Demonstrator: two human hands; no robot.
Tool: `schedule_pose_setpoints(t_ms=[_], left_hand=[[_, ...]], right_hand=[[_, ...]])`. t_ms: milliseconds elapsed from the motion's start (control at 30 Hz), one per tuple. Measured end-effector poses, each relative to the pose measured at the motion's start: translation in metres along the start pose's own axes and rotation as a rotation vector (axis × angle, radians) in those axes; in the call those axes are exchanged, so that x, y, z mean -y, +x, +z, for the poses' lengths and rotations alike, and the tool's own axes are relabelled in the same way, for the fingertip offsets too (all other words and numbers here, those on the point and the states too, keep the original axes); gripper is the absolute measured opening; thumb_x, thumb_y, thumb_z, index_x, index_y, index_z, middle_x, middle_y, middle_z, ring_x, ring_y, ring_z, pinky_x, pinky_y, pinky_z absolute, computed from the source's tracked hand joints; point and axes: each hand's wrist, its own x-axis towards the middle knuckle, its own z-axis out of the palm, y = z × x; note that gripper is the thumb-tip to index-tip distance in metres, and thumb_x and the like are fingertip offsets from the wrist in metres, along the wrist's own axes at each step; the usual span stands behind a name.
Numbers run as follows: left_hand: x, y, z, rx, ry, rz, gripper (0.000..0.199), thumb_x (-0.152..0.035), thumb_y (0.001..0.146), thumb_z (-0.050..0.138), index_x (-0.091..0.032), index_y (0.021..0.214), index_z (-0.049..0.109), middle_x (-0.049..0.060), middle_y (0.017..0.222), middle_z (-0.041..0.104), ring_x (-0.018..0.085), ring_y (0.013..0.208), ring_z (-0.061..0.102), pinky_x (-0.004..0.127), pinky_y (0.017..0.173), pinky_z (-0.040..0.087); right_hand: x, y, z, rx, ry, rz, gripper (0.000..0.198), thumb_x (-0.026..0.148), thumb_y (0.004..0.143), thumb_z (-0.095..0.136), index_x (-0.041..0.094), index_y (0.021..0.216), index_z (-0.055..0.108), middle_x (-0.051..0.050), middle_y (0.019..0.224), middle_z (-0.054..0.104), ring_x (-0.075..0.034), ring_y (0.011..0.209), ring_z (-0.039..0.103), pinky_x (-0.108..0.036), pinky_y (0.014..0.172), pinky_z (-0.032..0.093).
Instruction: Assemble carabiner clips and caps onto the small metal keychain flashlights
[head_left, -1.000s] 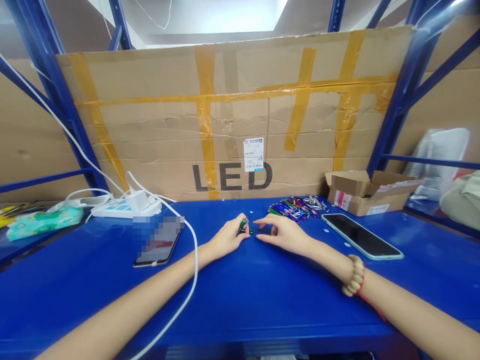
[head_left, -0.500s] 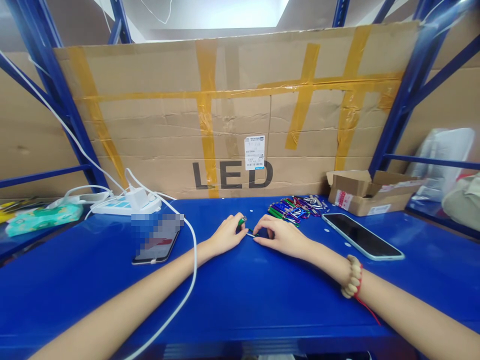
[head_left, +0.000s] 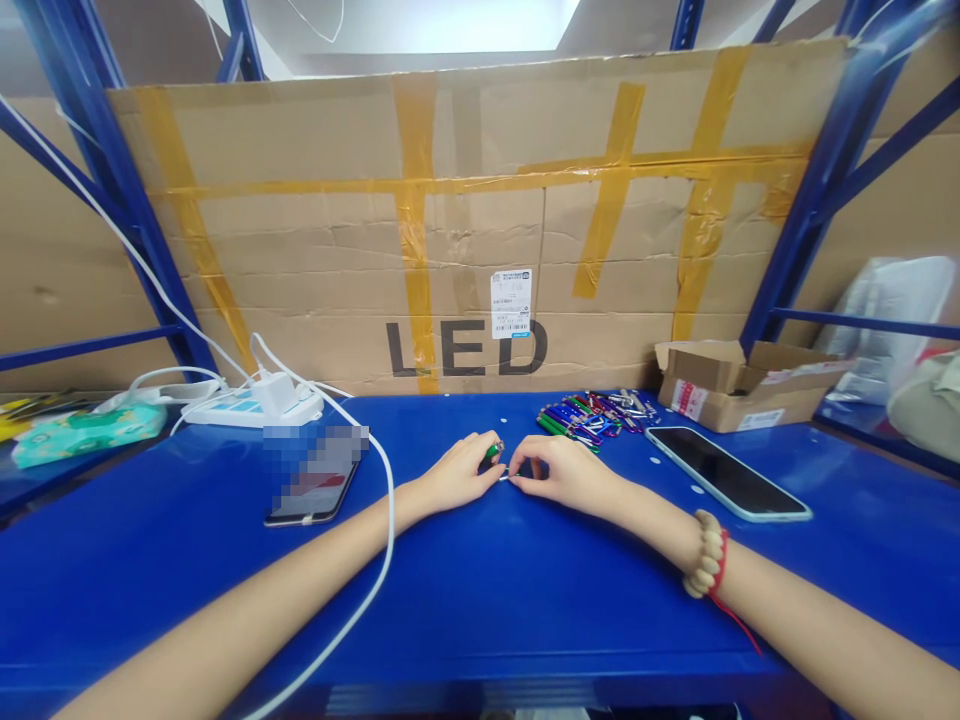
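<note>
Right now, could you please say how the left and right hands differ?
The left hand holds a green item; the right hand pinches a thin piece. A white cable crosses the left forearm, not the right; the right forearm wears a beaded bracelet, the left none. Both hands are close together.

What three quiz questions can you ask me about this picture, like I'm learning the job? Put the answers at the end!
1. On which side of the person, left or right, is the beaded bracelet worn?
2. True or false: the pile of small colourful items lies nearer to the right hand than to the left hand.
3. Which colour shows on the small item held in the left hand?
A) Yellow
B) Green
C) Orange

Key:
1. Right.
2. True.
3. B.
</note>
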Motion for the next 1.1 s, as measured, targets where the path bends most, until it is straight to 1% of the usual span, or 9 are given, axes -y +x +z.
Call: schedule_pose_setpoints(t_ms=[133, 233, 300, 400, 533, 733, 833, 1000, 1100], left_hand=[[-0.003, -0.001, 0.000, -0.003, 0.049, 0.007, 0.007, -0.024, 0.084, 0.039, -0.020, 0.077, 0.039, 0.002, 0.082, 0.051, 0.017, 0.075, 0.046, 0.031, 0.071, 0.040], [-0.004, -0.001, 0.000, -0.021, 0.064, -0.001, 0.006, -0.021, 0.083, 0.038, -0.020, 0.078, 0.039, 0.003, 0.083, 0.051, 0.017, 0.076, 0.048, 0.031, 0.072, 0.041], [-0.004, -0.002, -0.001, -0.018, 0.061, -0.011, 0.005, -0.021, 0.083, 0.038, -0.020, 0.078, 0.039, 0.003, 0.082, 0.052, 0.017, 0.076, 0.049, 0.030, 0.071, 0.042], [-0.006, -0.002, -0.002, 0.005, 0.077, -0.048, 0.005, -0.025, 0.084, 0.039, -0.021, 0.081, 0.039, 0.002, 0.082, 0.053, 0.017, 0.075, 0.050, 0.031, 0.070, 0.042], [-0.008, -0.003, -0.004, 0.016, 0.102, -0.076, 0.010, -0.030, 0.087, 0.036, -0.021, 0.083, 0.038, 0.003, 0.082, 0.054, 0.018, 0.076, 0.052, 0.032, 0.071, 0.041], [-0.008, -0.004, -0.003, -0.019, 0.008, -0.090, 0.014, -0.035, 0.090, 0.030, -0.022, 0.085, 0.035, 0.001, 0.083, 0.054, 0.017, 0.074, 0.054, 0.029, 0.069, 0.041], [-0.006, -0.004, -0.003, -0.030, -0.038, -0.104, 0.013, -0.033, 0.089, 0.030, -0.022, 0.086, 0.035, 0.000, 0.080, 0.052, 0.015, 0.070, 0.053, 0.027, 0.066, 0.039], [-0.005, -0.004, -0.005, -0.040, -0.132, -0.083, 0.012, -0.032, 0.089, 0.031, -0.022, 0.085, 0.035, -0.002, 0.076, 0.050, 0.013, 0.066, 0.049, 0.026, 0.064, 0.038], [-0.007, -0.005, -0.006, -0.040, -0.143, -0.057, 0.011, -0.031, 0.089, 0.031, -0.022, 0.084, 0.036, -0.002, 0.075, 0.049, 0.013, 0.066, 0.048, 0.026, 0.064, 0.037]], right_hand=[[0.003, 0.001, -0.001, -0.001, -0.012, 0.001, 0.007, 0.022, 0.073, 0.060, 0.022, 0.078, 0.065, 0.002, 0.079, 0.065, -0.009, 0.060, 0.055, -0.021, 0.055, 0.036], [0.000, 0.002, 0.001, 0.020, 0.088, 0.047, 0.015, 0.025, 0.072, 0.062, 0.021, 0.086, 0.064, 0.002, 0.081, 0.066, -0.009, 0.057, 0.054, -0.020, 0.054, 0.038], [-0.003, 0.002, 0.002, 0.041, 0.141, 0.053, 0.015, 0.026, 0.074, 0.061, 0.021, 0.087, 0.065, 0.001, 0.081, 0.066, -0.009, 0.057, 0.053, -0.020, 0.055, 0.039], [-0.005, 0.001, 0.004, 0.033, 0.113, 0.017, 0.014, 0.029, 0.077, 0.060, 0.021, 0.084, 0.068, -0.001, 0.081, 0.065, -0.010, 0.060, 0.054, -0.022, 0.057, 0.040], [-0.004, 0.001, 0.003, 0.015, 0.052, -0.008, 0.013, 0.029, 0.077, 0.060, 0.022, 0.082, 0.069, -0.002, 0.083, 0.065, -0.010, 0.060, 0.053, -0.022, 0.057, 0.040], [-0.007, 0.002, 0.002, -0.057, 0.064, -0.068, 0.017, 0.033, 0.081, 0.056, 0.021, 0.083, 0.068, -0.003, 0.087, 0.065, -0.011, 0.063, 0.057, -0.023, 0.061, 0.043], [-0.007, 0.001, 0.002, -0.062, 0.078, -0.085, 0.019, 0.035, 0.082, 0.055, 0.021, 0.083, 0.067, -0.003, 0.089, 0.065, -0.010, 0.062, 0.057, -0.023, 0.060, 0.044], [-0.003, 0.001, 0.002, -0.098, 0.091, -0.072, 0.015, 0.033, 0.079, 0.058, 0.020, 0.081, 0.065, -0.002, 0.083, 0.066, -0.010, 0.059, 0.057, -0.022, 0.057, 0.043], [-0.002, 0.001, 0.003, -0.127, 0.128, -0.045, 0.019, 0.033, 0.076, 0.062, 0.020, 0.089, 0.061, -0.001, 0.083, 0.067, -0.009, 0.055, 0.056, -0.021, 0.055, 0.043]])
